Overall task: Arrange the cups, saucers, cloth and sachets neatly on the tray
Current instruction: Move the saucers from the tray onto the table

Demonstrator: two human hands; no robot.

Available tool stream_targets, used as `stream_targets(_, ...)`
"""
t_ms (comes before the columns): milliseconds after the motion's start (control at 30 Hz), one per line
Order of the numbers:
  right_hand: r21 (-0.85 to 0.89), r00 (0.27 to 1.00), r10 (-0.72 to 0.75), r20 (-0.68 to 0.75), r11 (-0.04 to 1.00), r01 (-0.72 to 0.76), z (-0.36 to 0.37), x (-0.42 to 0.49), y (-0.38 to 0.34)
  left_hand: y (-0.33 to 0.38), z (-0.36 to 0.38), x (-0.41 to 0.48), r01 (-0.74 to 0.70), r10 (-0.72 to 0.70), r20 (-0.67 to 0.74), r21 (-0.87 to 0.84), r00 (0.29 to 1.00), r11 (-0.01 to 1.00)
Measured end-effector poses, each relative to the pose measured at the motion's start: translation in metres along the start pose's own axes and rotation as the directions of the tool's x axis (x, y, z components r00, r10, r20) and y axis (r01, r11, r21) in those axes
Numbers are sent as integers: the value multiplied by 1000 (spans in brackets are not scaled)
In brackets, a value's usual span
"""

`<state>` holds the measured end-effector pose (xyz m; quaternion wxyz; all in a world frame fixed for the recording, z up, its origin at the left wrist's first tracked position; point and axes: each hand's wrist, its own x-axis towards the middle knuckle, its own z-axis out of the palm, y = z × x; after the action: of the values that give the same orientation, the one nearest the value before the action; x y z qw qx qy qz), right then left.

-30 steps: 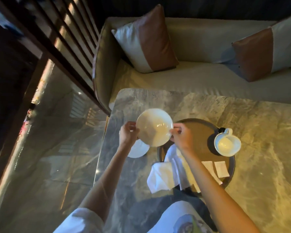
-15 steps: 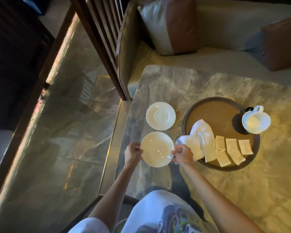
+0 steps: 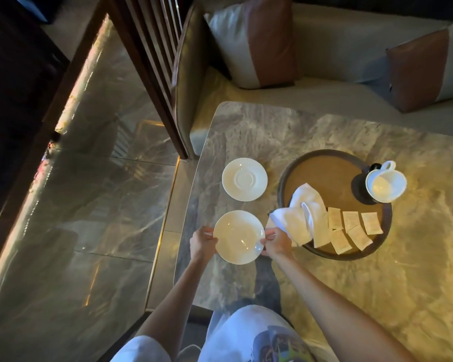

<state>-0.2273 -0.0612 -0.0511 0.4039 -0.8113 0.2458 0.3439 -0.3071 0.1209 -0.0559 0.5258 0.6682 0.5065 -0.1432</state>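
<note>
Both hands, left hand (image 3: 203,244) and right hand (image 3: 276,241), grip a white saucer (image 3: 238,236) over the marble table (image 3: 377,283), beside the round tray (image 3: 387,223).

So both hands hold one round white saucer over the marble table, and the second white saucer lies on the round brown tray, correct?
Not quite. In the head view, the second white saucer lies on the marble table, left of the round brown tray. Both hands, left and right, do hold one saucer.

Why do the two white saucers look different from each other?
The near saucer is gripped at its rim by the left hand and right hand; the far saucer lies alone on the table. The far saucer shows a ring in its middle, the near saucer looks plain. Both are round, white and off the tray.
</note>
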Motion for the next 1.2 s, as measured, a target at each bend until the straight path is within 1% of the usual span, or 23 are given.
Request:
stream_targets(67, -18, 1000, 1, 6, 1000, -1, 0, 0, 3, -2, 0, -1, 14, -14, 0, 2, 1000, 1000)
stream_targets(167, -24, 1000, -1, 15, 1000, 1, -1, -2, 6, -3, 0, -3, -2, 2, -8, 15, 1000, 1000)
stream_targets(267, -25, 998, -16, 55, 1000, 18, -5, -4, 5, -1, 1, -6, -18, 18, -3, 71, 1000, 997)
stream_targets(300, -48, 996, -33, 84, 998, 37, -7, -6, 3, 1, 2, -7, -20, 19, 7, 122, 1000, 992)
stream_targets(367, -108, 982, -83, 170, 989, 102, -13, -10, 0, 7, 5, -13, -19, 15, 15, 286, 1000, 958)
stream_targets(433, -111, 959, -137, 248, 979, 169, -28, -15, -1, 16, 12, -19, 8, 19, -53, 462, 998, 887)
stream_targets(467, -110, 951, -164, 263, 974, 199, -39, -16, -1, 23, 17, -23, 12, 46, -102, 510, 994, 860)
stream_targets(500, -108, 945, -197, 261, 967, 232, -53, -15, 0, 32, 24, -27, -7, 101, -144, 540, 984, 842)
stream_targets(533, -96, 942, -229, 244, 961, 259, -71, -13, -1, 42, 33, -30, -56, 183, -166, 574, 969, 817)
stream_targets(567, -67, 942, -259, 214, 958, 279, -91, -9, -2, 54, 44, -33, -130, 281, -157, 613, 947, 779)
stream_targets(600, -33, 943, -286, 170, 955, 295, -114, -4, -4, 67, 58, -35, -214, 367, -112, 643, 924, 735)
stream_targets(633, -13, 945, -308, 111, 950, 312, -138, 3, -6, 83, 73, -38, -298, 428, -54, 641, 902, 708)
stream_targets(700, -24, 939, -342, -41, 940, 341, -193, 21, -10, 120, 111, -45, -418, 479, 50, 572, 876, 705)
stream_targets(800, -6, 899, -346, -268, 934, 357, -272, 58, -12, 174, 174, -61, -537, 522, 191, 520, 831, 664)
stream_targets(867, -36, 873, -338, -353, 937, 348, -315, 84, -13, 204, 217, -74, -601, 540, 277, 482, 795, 637)
stream_targets(933, -46, 882, -318, -348, 945, 323, -346, 109, -15, 228, 257, -86, -635, 542, 334, 465, 771, 617)
stream_targets(1000, -87, 900, -303, -313, 953, 290, -364, 128, -18, 246, 292, -95, -623, 515, 352, 454, 782, 637)
stream_targets(1100, -119, 915, -331, -231, 943, 311, -374, 148, -22, 260, 332, -100, -601, 489, 348, 450, 799, 661)
stream_targets(1200, -142, 925, -349, -148, 933, 330, -372, 161, -22, 262, 354, -97, -581, 459, 356, 495, 814, 647)
